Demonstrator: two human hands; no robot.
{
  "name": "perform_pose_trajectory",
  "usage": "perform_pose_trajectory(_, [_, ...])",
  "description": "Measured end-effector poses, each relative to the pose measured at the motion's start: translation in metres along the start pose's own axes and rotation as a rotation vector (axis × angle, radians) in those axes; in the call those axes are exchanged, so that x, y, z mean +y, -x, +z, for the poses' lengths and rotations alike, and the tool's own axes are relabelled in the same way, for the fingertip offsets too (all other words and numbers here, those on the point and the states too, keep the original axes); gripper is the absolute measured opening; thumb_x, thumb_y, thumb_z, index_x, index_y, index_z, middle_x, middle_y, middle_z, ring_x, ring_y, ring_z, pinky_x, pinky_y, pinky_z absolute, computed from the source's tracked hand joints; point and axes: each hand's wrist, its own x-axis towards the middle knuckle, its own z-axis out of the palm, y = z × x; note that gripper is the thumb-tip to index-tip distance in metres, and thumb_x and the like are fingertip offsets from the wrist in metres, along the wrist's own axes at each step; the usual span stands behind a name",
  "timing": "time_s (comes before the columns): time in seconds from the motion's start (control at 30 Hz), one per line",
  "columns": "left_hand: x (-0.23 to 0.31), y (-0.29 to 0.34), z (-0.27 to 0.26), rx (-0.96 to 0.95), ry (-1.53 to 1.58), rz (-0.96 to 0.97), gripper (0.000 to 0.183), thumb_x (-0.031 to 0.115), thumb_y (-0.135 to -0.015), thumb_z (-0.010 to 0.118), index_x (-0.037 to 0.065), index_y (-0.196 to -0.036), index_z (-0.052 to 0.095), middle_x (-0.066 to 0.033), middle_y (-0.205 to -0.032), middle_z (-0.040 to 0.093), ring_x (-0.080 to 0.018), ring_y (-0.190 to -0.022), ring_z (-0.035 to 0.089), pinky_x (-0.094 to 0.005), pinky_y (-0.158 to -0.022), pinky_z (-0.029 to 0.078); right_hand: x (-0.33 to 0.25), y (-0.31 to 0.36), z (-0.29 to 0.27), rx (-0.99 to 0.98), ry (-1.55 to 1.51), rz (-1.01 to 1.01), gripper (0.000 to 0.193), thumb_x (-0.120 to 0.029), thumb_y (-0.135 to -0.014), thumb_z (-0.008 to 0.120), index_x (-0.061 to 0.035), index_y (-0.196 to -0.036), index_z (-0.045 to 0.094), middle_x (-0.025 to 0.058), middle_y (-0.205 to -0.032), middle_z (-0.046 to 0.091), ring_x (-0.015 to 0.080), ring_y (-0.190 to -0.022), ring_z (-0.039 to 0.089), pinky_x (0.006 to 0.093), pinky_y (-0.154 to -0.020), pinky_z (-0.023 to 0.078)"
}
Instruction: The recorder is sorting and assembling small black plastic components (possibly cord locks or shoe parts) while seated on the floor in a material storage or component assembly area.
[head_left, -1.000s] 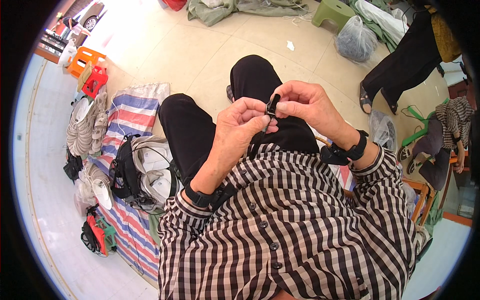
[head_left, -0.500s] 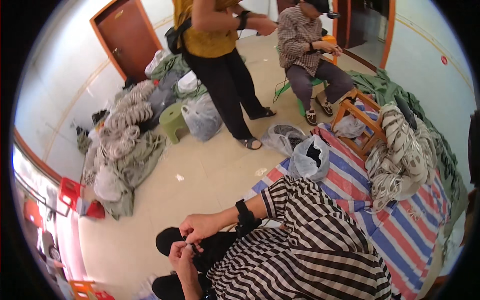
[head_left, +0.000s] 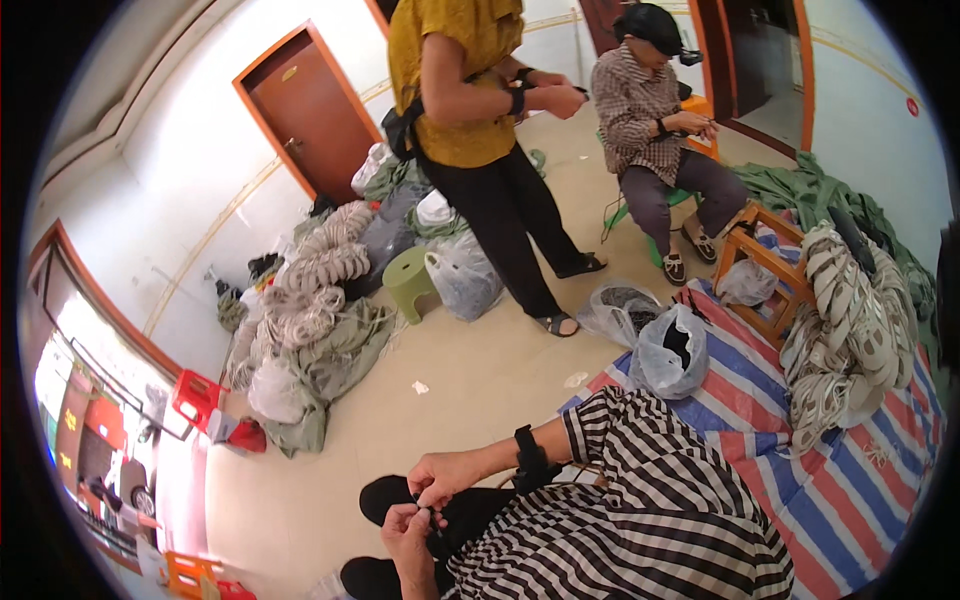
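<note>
Head | left hand (head_left: 407,533), right hand (head_left: 446,475): dark piece (head_left: 417,497) | plastic bag (head_left: 660,372): black contents (head_left: 677,344)

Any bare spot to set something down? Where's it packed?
Bare: tan floor between the green cloth and the knees; striped sheet between the plaid shirt and shoe pile. Crowded: the green stool, with a plastic bag beside it; the wooden stool, between a clear bag and that pile.

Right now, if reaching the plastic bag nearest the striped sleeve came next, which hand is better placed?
Probably the right hand: it's on the side nearer the bag; the left hand is farther.
</note>
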Motion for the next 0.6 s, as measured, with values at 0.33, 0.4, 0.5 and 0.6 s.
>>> perform_pose_trajectory(0.33, [-0.002, 0.014, -0.018, -0.049, 0.076, -0.028, 0.005, -0.001, -0.08, 0.058, -0.001, -0.082, 0.054, -0.0107, -0.077, 0.064, -0.0148, -0.065, 0.061, -0.024, -0.062, 0.047, -0.013, -0.013, 0.011, -0.092, 0.178, 0.11, 0.015, -0.012, -0.081, 0.059, 0.0017, -0.085, 0.057, 0.0063, -0.069, 0.061, 0.0097, -0.063, 0.057, 0.0237, -0.058, 0.047])
perform_pose_trajectory(0.4, [-0.005, 0.014, -0.024, -0.047, 0.024, -0.023, 0.006, -0.001, -0.081, 0.058, -0.003, -0.083, 0.053, -0.012, -0.079, 0.062, -0.0149, -0.069, 0.061, -0.0256, -0.063, 0.05, -0.007, -0.021, 0.014, -0.097, 0.169, 0.087, 0.015, -0.012, -0.08, 0.06, 0.0018, -0.085, 0.057, 0.0062, -0.068, 0.061, 0.0101, -0.063, 0.058, 0.0241, -0.058, 0.046])
perform_pose_trajectory(0.5, [-0.01, 0.02, -0.031, -0.007, 0.034, -0.004, 0.003, -0.001, -0.08, 0.055, -0.003, -0.081, 0.053, -0.0121, -0.076, 0.061, -0.0157, -0.064, 0.059, -0.0266, -0.062, 0.05, 0.0, -0.03, 0.019, -0.151, 0.208, 0.024, 0.015, -0.013, -0.078, 0.06, 0.0011, -0.084, 0.058, 0.0059, -0.066, 0.062, 0.012, -0.062, 0.059, 0.0259, -0.056, 0.046])
perform_pose_trajectory(0.6, [-0.025, 0.026, -0.05, -0.042, 0.056, -0.111, 0.008, 0.002, -0.08, 0.054, -0.003, -0.085, 0.052, -0.0116, -0.073, 0.059, -0.0172, -0.059, 0.057, -0.0293, -0.062, 0.051, -0.003, -0.031, 0.01, -0.155, 0.458, -0.061, 0.015, -0.013, -0.077, 0.06, -0.0005, -0.085, 0.059, 0.0066, -0.066, 0.062, 0.0132, -0.061, 0.06, 0.0267, -0.054, 0.047])
